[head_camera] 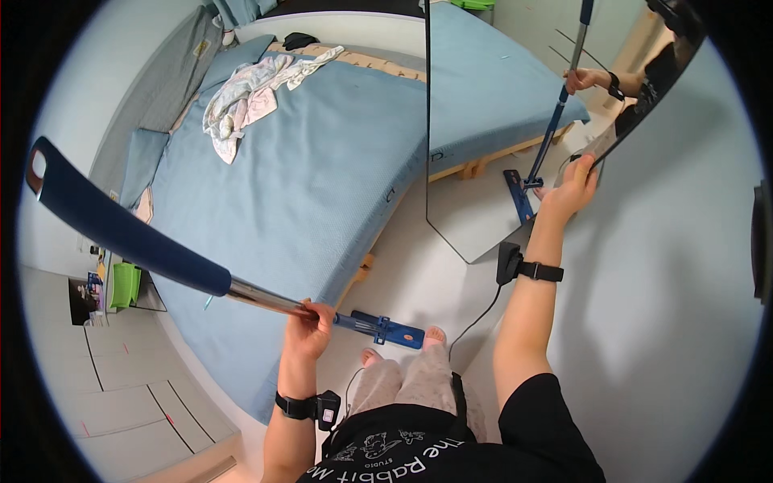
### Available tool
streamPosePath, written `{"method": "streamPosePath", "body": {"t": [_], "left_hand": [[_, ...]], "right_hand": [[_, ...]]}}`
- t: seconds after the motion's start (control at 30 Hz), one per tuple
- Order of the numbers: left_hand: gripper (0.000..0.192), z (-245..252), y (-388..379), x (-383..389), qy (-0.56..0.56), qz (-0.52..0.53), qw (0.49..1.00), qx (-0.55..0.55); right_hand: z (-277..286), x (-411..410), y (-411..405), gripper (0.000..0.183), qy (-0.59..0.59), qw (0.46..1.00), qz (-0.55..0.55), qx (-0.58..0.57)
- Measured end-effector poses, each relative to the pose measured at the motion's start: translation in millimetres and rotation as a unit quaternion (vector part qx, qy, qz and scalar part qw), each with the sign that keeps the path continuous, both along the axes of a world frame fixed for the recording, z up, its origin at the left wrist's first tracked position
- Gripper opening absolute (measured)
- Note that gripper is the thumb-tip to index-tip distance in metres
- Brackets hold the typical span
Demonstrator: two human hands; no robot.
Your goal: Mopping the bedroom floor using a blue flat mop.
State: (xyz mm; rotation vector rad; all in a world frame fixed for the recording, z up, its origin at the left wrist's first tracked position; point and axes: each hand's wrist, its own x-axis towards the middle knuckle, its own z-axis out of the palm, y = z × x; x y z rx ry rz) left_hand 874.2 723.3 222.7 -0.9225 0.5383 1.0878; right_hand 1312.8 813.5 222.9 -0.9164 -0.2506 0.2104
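Observation:
My left hand (pixel 309 329) is closed around the metal pole of a flat mop (pixel 259 294). The mop's thick blue handle rises to the upper left, and its blue flat head (pixel 395 334) rests on the floor by my feet. With its fingers at the edge, my right hand (pixel 574 184) holds the side of a large standing mirror (pixel 477 217). The mirror leans near the wall and reflects the bed, the mop and part of my arm. Some fingertips of my right hand are hidden behind the mirror's edge.
A bed with a blue sheet (pixel 290 199) fills the left, with crumpled light clothing (pixel 247 96) and a black cloth (pixel 299 41) on it. Its wooden frame (pixel 362 271) borders the floor. White cabinets (pixel 127 386) stand at lower left, near a green basket (pixel 125 284). A pale wall (pixel 664 271) is at right.

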Motion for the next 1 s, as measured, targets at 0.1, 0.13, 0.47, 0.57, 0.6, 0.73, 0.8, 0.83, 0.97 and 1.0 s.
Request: {"method": "streamPosePath", "body": {"t": [0.1, 0.13, 0.47, 0.57, 0.6, 0.73, 0.8, 0.83, 0.97, 1.0], "left_hand": [[0.019, -8.0, -2.4, -5.6, 0.011, 0.007, 1.000, 0.014], [0.019, -8.7, -3.1, -6.3, 0.009, -0.001, 1.000, 0.013], [0.018, -0.8, 5.4, 9.0, 0.042, -0.034, 0.998, 0.022], [0.017, 3.0, 6.2, 14.2, 0.059, -0.033, 0.998, 0.019], [0.017, 7.8, 7.8, 18.6, 0.047, -0.036, 0.998, 0.013], [0.017, 12.3, 10.0, 23.1, 0.052, -0.040, 0.998, 0.007], [0.017, 15.9, 7.6, 19.0, 0.056, -0.036, 0.998, 0.006], [0.017, 17.3, 7.3, 18.3, 0.056, -0.035, 0.998, 0.001], [0.018, 7.9, 3.3, 10.2, 0.043, -0.033, 0.999, -0.001], [0.018, 8.3, 3.8, 14.2, 0.045, -0.041, 0.998, -0.003]], "right_hand": [[-8.4, 26.0, 14.7, 0.032, -0.034, 0.999, 0.035, 0.000], [-10.2, 31.5, 18.1, 0.035, -0.044, 0.998, 0.040, 0.007], [5.0, 72.1, 23.3, 0.042, -0.054, 0.992, 0.106, -0.045], [10.3, 81.9, 27.2, 0.042, -0.056, 0.988, 0.129, -0.058], [11.5, 87.0, 28.7, 0.042, -0.060, 0.986, 0.136, -0.072], [10.0, 110.6, 33.0, 0.039, -0.104, 0.975, 0.180, -0.082], [4.3, 113.0, 35.6, 0.037, -0.086, 0.978, 0.174, -0.080], [3.6, 114.0, 35.8, 0.036, -0.070, 0.980, 0.166, -0.084], [9.5, 106.2, 31.4, 0.033, -0.093, 0.976, 0.179, -0.088], [10.3, 110.5, 29.0, 0.032, -0.076, 0.977, 0.177, -0.090]]}}
